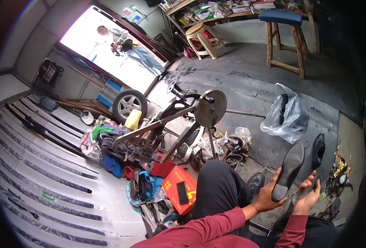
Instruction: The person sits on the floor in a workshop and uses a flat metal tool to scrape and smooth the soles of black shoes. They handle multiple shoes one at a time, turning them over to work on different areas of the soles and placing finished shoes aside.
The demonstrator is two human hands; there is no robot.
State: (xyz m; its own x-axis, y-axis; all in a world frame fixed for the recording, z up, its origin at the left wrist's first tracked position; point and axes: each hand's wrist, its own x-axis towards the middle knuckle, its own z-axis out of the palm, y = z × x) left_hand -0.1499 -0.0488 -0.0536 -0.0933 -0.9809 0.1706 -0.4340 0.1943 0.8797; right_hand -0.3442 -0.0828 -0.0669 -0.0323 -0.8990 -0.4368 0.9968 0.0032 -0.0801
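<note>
Shoe [290, 165], dark, held up at lower right, in front of the seated wearer; sole and block heel face the view, toe points up and away. Left hand [266, 199] clamped around its heel end. Right hand [307, 200] apart from the left, just beside it, palm up; dark flat piece [308, 188] lies against the fingers. Kind of piece unclear; how firmly it is gripped, cannot tell.

Maroon sleeves [216, 225] on both forearms; dark trousers [218, 186], one knee raised left of the shoe.

Second shoe [318, 149], black, on the floor just beyond the right hand. Scraps and litter [341, 173] along the floor's right side. Clear plastic bag [296, 124] farther out, something black inside.

Left of the knee: red box [176, 175], black phone [182, 192] lying on it; bags and cloth heaped alongside. Mid-view: metal machine with a large round disc [210, 108], clutter around its base.

Outer ring: long dark strips [46, 167], several in clear wrap, on a pale surface at left; spoked wheel with tyre [130, 105]; beige stool [201, 31]; blue-topped stool [280, 16], wooden legs. Another person [123, 39] at the bright doorway.
</note>
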